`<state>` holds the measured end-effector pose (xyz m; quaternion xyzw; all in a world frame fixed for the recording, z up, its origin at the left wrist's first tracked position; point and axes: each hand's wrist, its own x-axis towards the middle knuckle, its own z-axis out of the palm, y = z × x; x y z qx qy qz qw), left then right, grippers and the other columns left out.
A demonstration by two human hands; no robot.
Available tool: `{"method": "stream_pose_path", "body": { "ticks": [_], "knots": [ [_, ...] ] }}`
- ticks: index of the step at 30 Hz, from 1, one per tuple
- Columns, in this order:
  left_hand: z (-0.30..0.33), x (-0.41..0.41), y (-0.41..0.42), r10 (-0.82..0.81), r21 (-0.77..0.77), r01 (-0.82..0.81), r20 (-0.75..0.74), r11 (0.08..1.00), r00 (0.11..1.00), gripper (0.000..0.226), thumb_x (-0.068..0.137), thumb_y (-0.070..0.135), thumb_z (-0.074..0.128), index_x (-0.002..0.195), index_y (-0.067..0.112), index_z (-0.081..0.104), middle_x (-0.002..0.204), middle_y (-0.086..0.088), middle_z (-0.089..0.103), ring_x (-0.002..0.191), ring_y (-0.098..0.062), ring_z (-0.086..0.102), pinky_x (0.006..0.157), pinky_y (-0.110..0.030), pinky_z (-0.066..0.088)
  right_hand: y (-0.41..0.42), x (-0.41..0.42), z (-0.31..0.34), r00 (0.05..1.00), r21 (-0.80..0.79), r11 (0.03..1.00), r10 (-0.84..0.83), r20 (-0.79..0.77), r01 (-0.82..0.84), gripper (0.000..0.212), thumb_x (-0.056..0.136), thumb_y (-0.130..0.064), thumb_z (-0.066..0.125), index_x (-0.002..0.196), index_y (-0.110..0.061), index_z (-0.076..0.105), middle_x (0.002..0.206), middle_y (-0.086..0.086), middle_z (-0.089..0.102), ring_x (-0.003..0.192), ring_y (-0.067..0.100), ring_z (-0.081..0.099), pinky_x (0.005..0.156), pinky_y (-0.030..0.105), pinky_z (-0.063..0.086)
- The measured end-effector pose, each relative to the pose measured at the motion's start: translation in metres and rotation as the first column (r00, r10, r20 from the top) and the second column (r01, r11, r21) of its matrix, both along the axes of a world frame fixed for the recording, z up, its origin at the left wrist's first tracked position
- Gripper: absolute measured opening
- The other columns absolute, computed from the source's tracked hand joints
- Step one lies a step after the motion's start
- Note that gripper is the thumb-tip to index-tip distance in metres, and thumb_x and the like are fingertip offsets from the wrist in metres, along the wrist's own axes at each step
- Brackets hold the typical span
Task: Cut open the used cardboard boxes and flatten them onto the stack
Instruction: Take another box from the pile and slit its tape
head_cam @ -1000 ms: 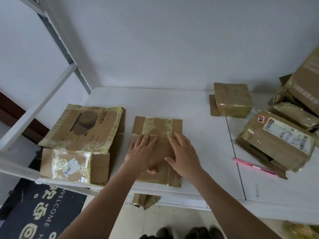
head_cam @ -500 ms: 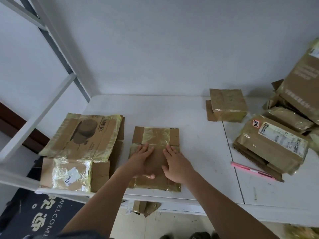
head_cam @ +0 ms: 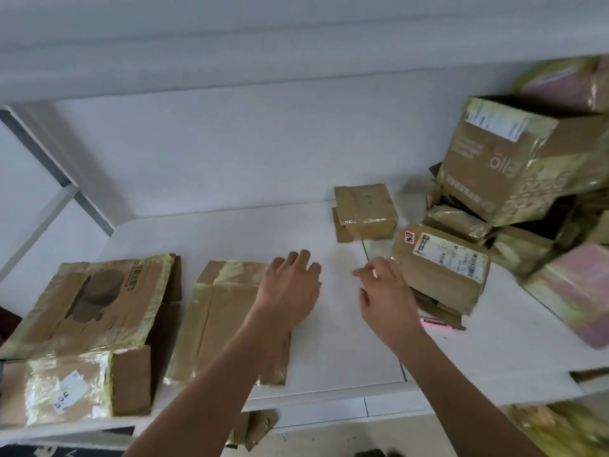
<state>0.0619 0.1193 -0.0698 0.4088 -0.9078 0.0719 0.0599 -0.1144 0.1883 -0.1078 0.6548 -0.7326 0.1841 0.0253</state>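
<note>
A flattened, tape-covered cardboard box [head_cam: 217,311] lies on the white table [head_cam: 329,357], right of the stack of flattened boxes [head_cam: 95,311]. My left hand [head_cam: 290,288] hovers over the flat box's right edge, fingers spread and holding nothing. My right hand [head_cam: 385,291] is in the air further right, fingers loosely extended, close to a labelled box [head_cam: 441,262] lying at the foot of the box pile. A pink cutter [head_cam: 435,323] lies under that box's near corner, mostly hidden by my right wrist.
A small taped box [head_cam: 364,209] sits on a cardboard piece at the back. A heap of used boxes [head_cam: 514,166] fills the right side. A white frame post [head_cam: 43,222] slants at the left. A cardboard scrap [head_cam: 253,427] lies on the floor below the table's front edge.
Both hands have lifted off the flattened box and moved right, toward the labelled box. The view has swung right and up, showing more of the box pile.
</note>
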Motion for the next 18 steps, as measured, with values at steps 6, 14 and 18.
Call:
{"method": "stream_pose_path", "body": {
  "ticks": [6, 14, 18],
  "knots": [
    [-0.019, -0.069, 0.013, -0.097, -0.030, 0.099, 0.044, 0.995, 0.994, 0.033, 0.099, 0.035, 0.043, 0.121, 0.016, 0.059, 0.128, -0.005, 0.052, 0.112, -0.022, 0.055, 0.096, -0.036, 0.041, 0.021, -0.074, -0.011, 0.954, 0.141, 0.946, -0.278, -0.113, 0.293, 0.063, 0.080, -0.020, 0.072, 0.137, -0.027, 0.048, 0.141, 0.006, 0.040, 0.129, 0.028, 0.033, 0.111, 0.046, 0.034],
    [-0.025, -0.104, 0.017, -0.080, 0.016, 0.079, 0.041, 0.997, 0.996, 0.031, 0.099, 0.035, 0.046, 0.119, 0.017, 0.061, 0.125, -0.003, 0.056, 0.106, -0.018, 0.058, 0.092, -0.032, 0.045, 0.016, -0.125, -0.033, 0.930, 0.142, 0.941, -0.264, -0.257, 0.307, 0.079, 0.069, -0.003, 0.075, 0.140, -0.025, 0.046, 0.140, 0.010, 0.046, 0.125, 0.038, 0.043, 0.110, 0.063, 0.029],
    [-0.024, -0.096, 0.011, -0.005, 0.046, 0.004, 0.027, 0.999, 1.000, 0.037, 0.100, 0.038, 0.045, 0.129, 0.018, 0.056, 0.132, -0.002, 0.052, 0.114, -0.019, 0.056, 0.094, -0.033, 0.044, 0.009, -0.131, -0.014, 0.941, -0.089, 0.967, -0.253, -0.225, 0.238, 0.068, 0.069, -0.012, 0.079, 0.134, -0.011, 0.056, 0.119, 0.015, 0.062, 0.097, 0.041, 0.060, 0.083, 0.054, 0.052]
  ]
}}
